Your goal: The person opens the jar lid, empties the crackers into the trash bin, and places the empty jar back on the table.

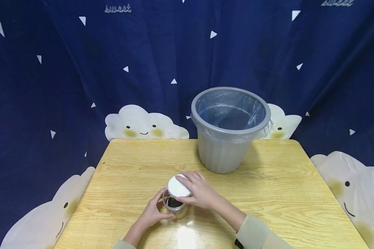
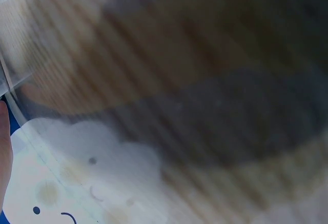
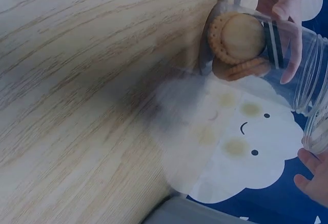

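Observation:
A clear jar (image 1: 181, 211) stands near the table's front edge. My left hand (image 1: 152, 211) grips its side, thumb in front and fingers behind. Above the jar's mouth, my right hand (image 1: 202, 193) holds a round white lid (image 1: 177, 188) by its edge, tilted over the opening. Whether the lid touches the rim I cannot tell. Tan round biscuits (image 3: 241, 37) lie at the jar's bottom in the right wrist view, with a dark sandwich cookie (image 3: 274, 44) on top of them. The left wrist view is mostly blurred, with only a finger (image 2: 5, 152) at its left edge.
A grey bin (image 1: 222, 152) lined with a clear plastic bag stands at the back of the wooden table (image 1: 137, 166), right of centre. Behind the table hangs a dark blue curtain (image 1: 159, 52) with white triangles and smiling clouds.

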Demonstrator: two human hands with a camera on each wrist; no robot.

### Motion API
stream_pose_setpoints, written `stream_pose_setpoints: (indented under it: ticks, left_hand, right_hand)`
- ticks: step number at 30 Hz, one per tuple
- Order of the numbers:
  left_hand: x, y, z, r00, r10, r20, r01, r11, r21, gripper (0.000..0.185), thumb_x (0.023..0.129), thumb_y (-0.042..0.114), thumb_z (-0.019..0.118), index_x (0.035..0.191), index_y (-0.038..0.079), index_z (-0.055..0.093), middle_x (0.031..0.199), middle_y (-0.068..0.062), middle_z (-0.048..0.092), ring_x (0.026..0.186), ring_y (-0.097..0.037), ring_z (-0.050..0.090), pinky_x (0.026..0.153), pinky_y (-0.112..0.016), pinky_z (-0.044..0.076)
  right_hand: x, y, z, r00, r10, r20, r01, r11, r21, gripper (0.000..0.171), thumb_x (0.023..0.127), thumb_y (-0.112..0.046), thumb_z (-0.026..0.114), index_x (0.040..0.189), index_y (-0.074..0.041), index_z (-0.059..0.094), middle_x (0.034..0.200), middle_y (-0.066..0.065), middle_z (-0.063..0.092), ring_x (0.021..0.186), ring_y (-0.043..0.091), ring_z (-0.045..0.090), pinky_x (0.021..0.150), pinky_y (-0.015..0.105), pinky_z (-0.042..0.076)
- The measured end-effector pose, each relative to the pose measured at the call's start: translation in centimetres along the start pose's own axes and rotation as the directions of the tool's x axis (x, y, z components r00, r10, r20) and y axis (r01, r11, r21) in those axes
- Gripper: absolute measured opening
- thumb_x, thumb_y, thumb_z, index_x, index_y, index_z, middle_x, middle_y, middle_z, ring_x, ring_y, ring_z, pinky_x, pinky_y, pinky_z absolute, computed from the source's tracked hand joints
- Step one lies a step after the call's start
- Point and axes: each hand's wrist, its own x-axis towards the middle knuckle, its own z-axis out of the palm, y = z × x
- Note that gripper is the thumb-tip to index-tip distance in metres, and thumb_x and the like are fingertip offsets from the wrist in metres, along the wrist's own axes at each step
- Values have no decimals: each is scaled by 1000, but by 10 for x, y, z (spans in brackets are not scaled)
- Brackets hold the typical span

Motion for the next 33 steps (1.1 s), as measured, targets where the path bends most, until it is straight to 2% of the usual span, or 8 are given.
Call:
stream_pose_setpoints:
  ticks: [4,9,15,20,22,28,33]
  left_hand:
    - [1,-1,0,1000,3,3,-3,1000,-30,89,60,7,83,135,3,37,128,-19,49,117,-37,45,95,-43,45]
    - [2,-2,0,1000,18,10,-18,999,-48,90,59,6,83,135,-2,35,129,-25,47,118,-43,42,95,-45,44]
    - [2,-1,0,1000,2,14,-1,998,-65,89,59,4,83,134,-5,35,129,-27,46,118,-43,42,96,-47,43]
    - [2,-3,1,1000,28,8,-28,997,-66,89,59,4,83,133,-6,35,128,-27,46,117,-44,42,96,-48,43]
    - [2,-8,1,999,40,4,-40,997,-64,89,59,4,83,133,-5,36,128,-27,46,117,-44,43,95,-48,43]
    - [2,-29,3,1000,3,1,-3,998,-59,93,58,13,85,136,3,36,131,-20,47,120,-37,43,97,-43,43]
    - [2,-31,3,1000,2,2,-2,999,-53,94,58,20,85,136,4,36,131,-17,48,119,-35,44,98,-40,43]
  right_hand:
    - [-1,5,-2,999,4,-34,-4,1000,-4,71,81,-61,52,137,-18,42,136,10,43,123,28,40,109,47,25]
    - [-3,12,-6,996,1,-91,-2,1000,-14,70,79,-57,57,135,-15,45,132,11,47,120,27,43,108,47,26]
    - [-7,20,-10,994,27,-107,-29,999,-16,69,79,-53,61,134,-15,46,131,12,47,120,28,43,106,50,27]
    - [-12,28,-12,992,42,-120,-46,998,-32,69,80,-57,57,134,-15,46,131,12,47,121,28,42,106,52,27]
    - [-14,31,-13,990,49,-134,-55,998,-41,69,80,-56,58,133,-15,47,131,12,48,121,28,42,106,51,27]
    - [-21,38,-14,981,68,-180,-77,996,-47,69,76,-47,67,132,-13,48,130,12,48,119,29,44,104,54,30]
    - [-26,43,-16,976,79,-202,-90,995,-46,70,75,-47,68,132,-12,49,130,14,48,119,30,44,102,55,32]
